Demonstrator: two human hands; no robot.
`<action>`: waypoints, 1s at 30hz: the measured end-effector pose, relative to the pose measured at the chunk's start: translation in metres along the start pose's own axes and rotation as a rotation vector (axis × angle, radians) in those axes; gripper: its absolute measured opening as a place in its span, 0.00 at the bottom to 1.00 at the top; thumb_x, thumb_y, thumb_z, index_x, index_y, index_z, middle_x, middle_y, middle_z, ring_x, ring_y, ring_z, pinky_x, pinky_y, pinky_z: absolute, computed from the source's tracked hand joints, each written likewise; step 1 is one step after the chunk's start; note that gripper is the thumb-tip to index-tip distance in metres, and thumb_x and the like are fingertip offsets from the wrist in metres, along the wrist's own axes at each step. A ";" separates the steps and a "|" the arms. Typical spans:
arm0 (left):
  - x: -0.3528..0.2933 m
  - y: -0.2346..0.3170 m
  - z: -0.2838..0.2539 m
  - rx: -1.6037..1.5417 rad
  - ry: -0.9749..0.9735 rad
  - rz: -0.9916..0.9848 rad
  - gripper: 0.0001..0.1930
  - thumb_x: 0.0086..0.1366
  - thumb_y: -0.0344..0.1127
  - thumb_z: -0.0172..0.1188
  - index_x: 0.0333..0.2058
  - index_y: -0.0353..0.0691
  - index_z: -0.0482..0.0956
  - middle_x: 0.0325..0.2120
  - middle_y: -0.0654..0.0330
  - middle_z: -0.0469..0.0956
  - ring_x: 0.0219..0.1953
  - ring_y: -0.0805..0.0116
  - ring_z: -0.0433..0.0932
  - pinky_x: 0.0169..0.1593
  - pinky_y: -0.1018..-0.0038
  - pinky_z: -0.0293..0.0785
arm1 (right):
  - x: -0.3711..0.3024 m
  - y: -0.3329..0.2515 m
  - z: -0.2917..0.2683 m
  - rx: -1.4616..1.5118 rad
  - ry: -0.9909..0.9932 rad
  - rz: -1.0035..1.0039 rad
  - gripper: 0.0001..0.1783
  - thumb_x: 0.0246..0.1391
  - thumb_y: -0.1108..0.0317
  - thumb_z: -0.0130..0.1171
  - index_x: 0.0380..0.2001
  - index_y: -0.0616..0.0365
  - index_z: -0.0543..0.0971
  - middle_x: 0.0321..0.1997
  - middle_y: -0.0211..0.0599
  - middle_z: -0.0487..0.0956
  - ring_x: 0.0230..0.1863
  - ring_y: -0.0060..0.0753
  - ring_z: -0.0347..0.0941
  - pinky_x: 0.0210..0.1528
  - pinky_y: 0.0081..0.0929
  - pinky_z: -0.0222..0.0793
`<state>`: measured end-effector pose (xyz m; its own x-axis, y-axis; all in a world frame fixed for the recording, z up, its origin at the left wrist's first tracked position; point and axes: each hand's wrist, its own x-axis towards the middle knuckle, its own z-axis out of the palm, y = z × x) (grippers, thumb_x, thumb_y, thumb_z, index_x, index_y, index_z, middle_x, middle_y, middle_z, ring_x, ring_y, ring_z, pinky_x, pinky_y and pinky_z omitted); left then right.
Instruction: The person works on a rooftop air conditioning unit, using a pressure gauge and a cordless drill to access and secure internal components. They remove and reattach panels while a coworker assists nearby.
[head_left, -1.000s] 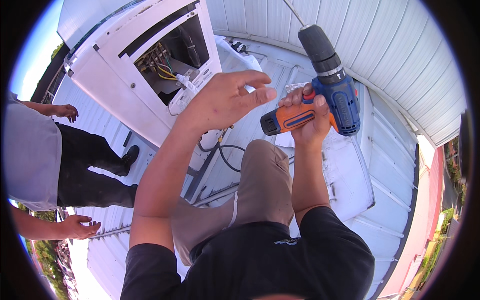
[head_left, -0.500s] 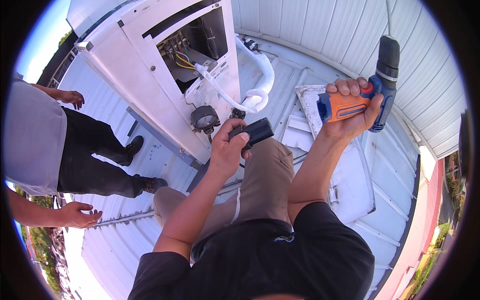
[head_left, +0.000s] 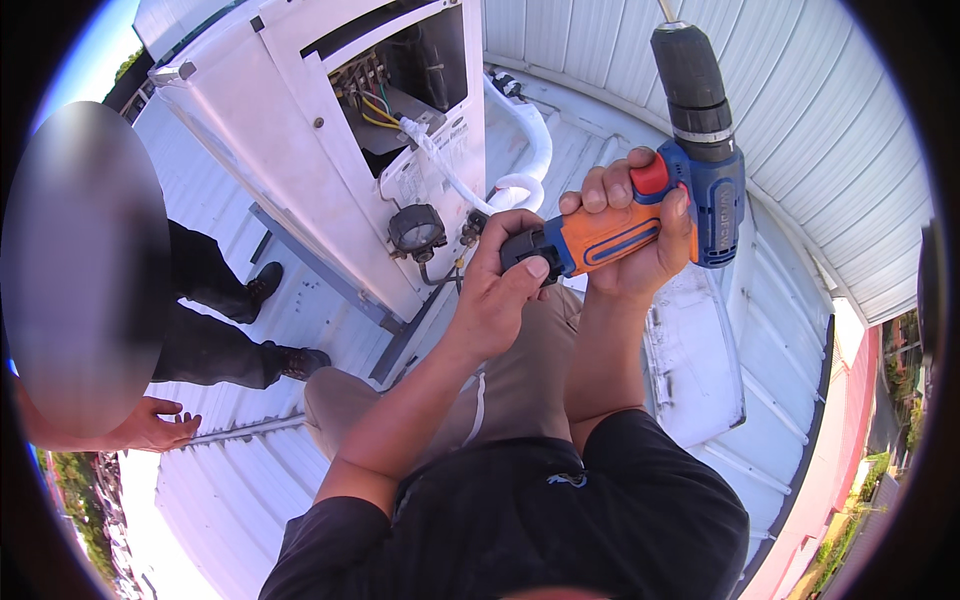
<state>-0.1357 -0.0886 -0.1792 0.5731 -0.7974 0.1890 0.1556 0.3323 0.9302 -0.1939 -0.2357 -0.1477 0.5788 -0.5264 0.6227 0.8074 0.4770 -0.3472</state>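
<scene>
My right hand (head_left: 640, 225) grips an orange and blue cordless drill (head_left: 608, 240) by its handle, chuck pointing up and away. A thin bit stands in the black chuck (head_left: 690, 80). My left hand (head_left: 500, 285) is closed around a black battery pack (head_left: 522, 248), which sits against the base of the drill's handle. Most of the pack is hidden by my fingers and the handle, and I cannot tell whether it is fully seated. Beyond my left hand, a round gauge (head_left: 417, 230) is fixed to the white outdoor air-conditioning unit (head_left: 340, 200).
The unit's opening shows coloured wires (head_left: 378, 112). A white wrapped pipe (head_left: 535, 140) curves beside it. A detached white panel (head_left: 695, 350) lies on the ribbed metal roof (head_left: 770, 420) to my right. Another person's hand (head_left: 160, 425) is at the left, with dark shoes (head_left: 300, 362) nearby.
The drill has come left and closer to my left hand. The battery pack, apart from the drill before, now meets the handle's base. The other person has leaned further into view.
</scene>
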 end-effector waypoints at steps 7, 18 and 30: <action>0.008 0.003 0.012 -0.053 -0.046 0.269 0.51 0.63 0.62 0.57 0.72 0.43 0.39 0.64 0.46 0.57 0.67 0.57 0.59 0.68 0.60 0.57 | -0.010 0.013 0.011 0.057 -0.019 -0.073 0.19 0.56 0.55 0.61 0.44 0.54 0.73 0.33 0.34 0.75 0.39 0.37 0.76 0.48 0.47 0.75; 0.000 0.016 -0.001 0.052 -0.161 0.143 0.43 0.63 0.53 0.61 0.67 0.37 0.49 0.58 0.50 0.63 0.61 0.62 0.64 0.64 0.65 0.61 | -0.012 0.005 0.016 -0.017 -0.057 -0.088 0.17 0.57 0.56 0.58 0.44 0.54 0.72 0.33 0.34 0.75 0.40 0.35 0.76 0.49 0.46 0.76; 0.015 0.024 -0.020 0.447 -0.207 0.258 0.19 0.66 0.41 0.62 0.50 0.37 0.74 0.41 0.57 0.75 0.41 0.68 0.74 0.49 0.69 0.72 | -0.019 0.007 -0.008 -0.095 0.005 -0.037 0.22 0.56 0.55 0.58 0.49 0.56 0.73 0.33 0.36 0.75 0.39 0.36 0.76 0.48 0.46 0.76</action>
<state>-0.1077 -0.0826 -0.1600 0.3701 -0.8156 0.4447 -0.3513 0.3202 0.8798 -0.1982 -0.2278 -0.1678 0.5487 -0.5464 0.6327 0.8353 0.3882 -0.3893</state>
